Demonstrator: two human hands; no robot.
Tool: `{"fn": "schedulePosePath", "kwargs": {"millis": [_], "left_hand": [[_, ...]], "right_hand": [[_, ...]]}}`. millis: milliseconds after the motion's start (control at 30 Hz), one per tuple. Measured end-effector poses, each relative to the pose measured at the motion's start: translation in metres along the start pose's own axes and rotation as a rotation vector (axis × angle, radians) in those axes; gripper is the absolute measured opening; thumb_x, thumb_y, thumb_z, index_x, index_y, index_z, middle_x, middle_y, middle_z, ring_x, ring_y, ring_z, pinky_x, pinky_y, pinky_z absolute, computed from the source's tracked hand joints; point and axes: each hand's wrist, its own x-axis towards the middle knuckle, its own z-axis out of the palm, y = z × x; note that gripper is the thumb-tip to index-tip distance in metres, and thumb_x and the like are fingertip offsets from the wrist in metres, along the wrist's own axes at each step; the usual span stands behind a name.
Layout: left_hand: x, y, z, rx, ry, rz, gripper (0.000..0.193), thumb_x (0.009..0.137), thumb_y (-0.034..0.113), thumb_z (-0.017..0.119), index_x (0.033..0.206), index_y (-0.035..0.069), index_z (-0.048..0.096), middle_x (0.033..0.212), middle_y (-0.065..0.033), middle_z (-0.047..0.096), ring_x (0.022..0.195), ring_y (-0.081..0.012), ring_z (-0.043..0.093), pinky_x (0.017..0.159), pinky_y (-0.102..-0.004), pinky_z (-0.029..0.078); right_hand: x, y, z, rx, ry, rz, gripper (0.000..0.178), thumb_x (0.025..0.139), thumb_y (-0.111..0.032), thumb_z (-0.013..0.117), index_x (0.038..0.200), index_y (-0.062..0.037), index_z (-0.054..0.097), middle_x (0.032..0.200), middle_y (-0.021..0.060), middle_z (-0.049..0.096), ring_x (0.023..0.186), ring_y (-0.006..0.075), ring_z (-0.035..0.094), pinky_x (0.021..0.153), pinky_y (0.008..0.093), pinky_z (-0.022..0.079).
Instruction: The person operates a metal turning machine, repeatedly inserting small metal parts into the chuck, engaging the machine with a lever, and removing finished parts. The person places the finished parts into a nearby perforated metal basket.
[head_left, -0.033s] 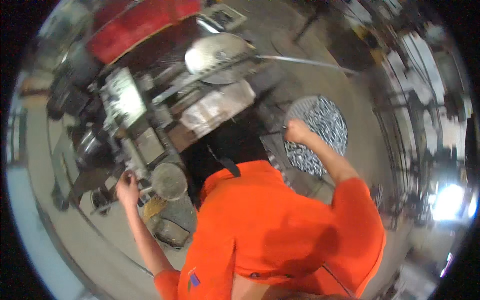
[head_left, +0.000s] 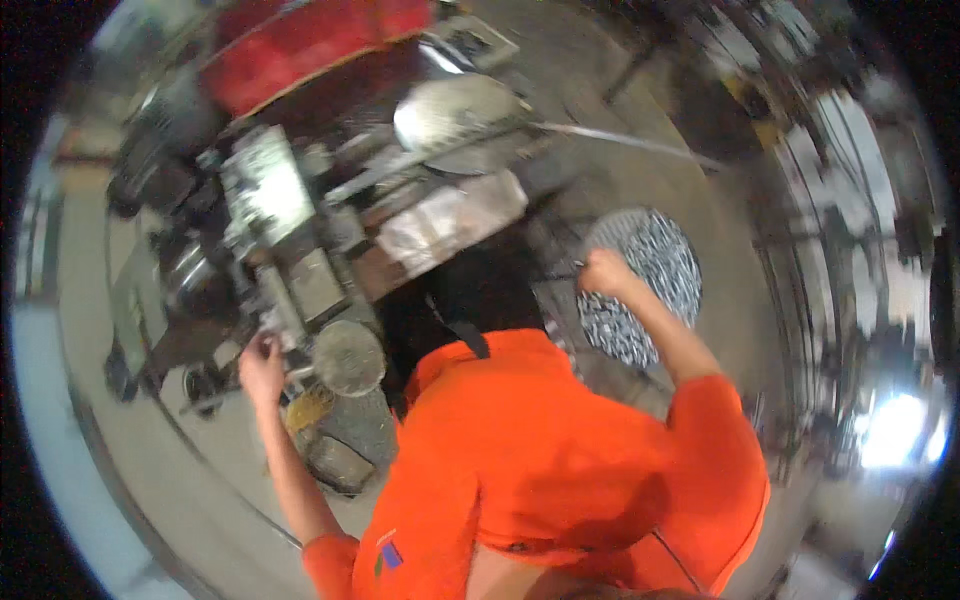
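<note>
My right hand (head_left: pixel 606 273) is closed over the left side of a round, light-coloured basin (head_left: pixel 624 221) heaped with small shiny metal pieces (head_left: pixel 658 262). A small dark tip shows at its fingers, probably one of these pieces. On the left, my left hand (head_left: pixel 262 374) is raised with curled fingers beside a worn machine (head_left: pixel 318 285). A dark gap shows between thumb and forefinger; whatever they pinch is too small to make out. Right next to that hand are a short grey rod (head_left: pixel 299 375) and a round, dull metal disc (head_left: pixel 349 358).
Behind the machine stand a large pale wheel (head_left: pixel 440 110) and a red panel (head_left: pixel 315 55). A long thin bar (head_left: pixel 630 143) sticks out rightward above the basin. A yellowish brush-like thing (head_left: pixel 309 408) and a blocky dark piece (head_left: pixel 340 464) lie below the disc.
The whole view has shifted slightly, so the machine and basin appear a little further right and lower. My left fingers seem slightly more apart; my right hand stays closed at the basin.
</note>
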Motion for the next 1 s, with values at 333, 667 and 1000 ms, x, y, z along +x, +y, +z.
{"fn": "schedulePosePath", "kwargs": {"millis": [333,667,1000], "left_hand": [[-0.041,-0.011,-0.083,-0.151,0.157,0.064,0.024,0.083,0.019,0.062,0.101,0.003,0.063,0.082,-0.0149,0.065,0.070,-0.0234,0.063,0.065,-0.0325,0.048],[-0.207,-0.126,-0.155,0.207,0.301,-0.459,0.031,0.082,0.022,0.062,0.108,0.005,0.061,0.069,-0.0153,0.061,0.061,-0.0257,0.059,0.058,-0.0362,0.045],[-0.226,-0.117,-0.095,0.000,0.320,-0.656,0.036,0.078,0.026,0.069,0.093,-0.003,0.052,0.073,-0.0201,0.061,0.069,-0.0350,0.060,0.062,-0.0412,0.045]], "right_hand": [[0.051,-0.225,-0.164,0.525,0.154,-0.728,0.035,0.057,-0.007,0.059,0.090,-0.0048,0.070,0.103,0.0156,0.064,0.096,0.0274,0.061,0.083,0.0312,0.047],[0.164,-0.475,-0.158,0.185,0.156,-1.029,0.023,0.057,-0.015,0.061,0.076,-0.0066,0.071,0.071,0.0171,0.065,0.072,0.0315,0.065,0.068,0.0361,0.052],[0.178,-0.486,-0.134,0.349,0.062,-0.998,0.029,0.057,-0.018,0.062,0.082,-0.0072,0.071,0.080,0.0193,0.066,0.079,0.0312,0.065,0.074,0.0346,0.051]]}}
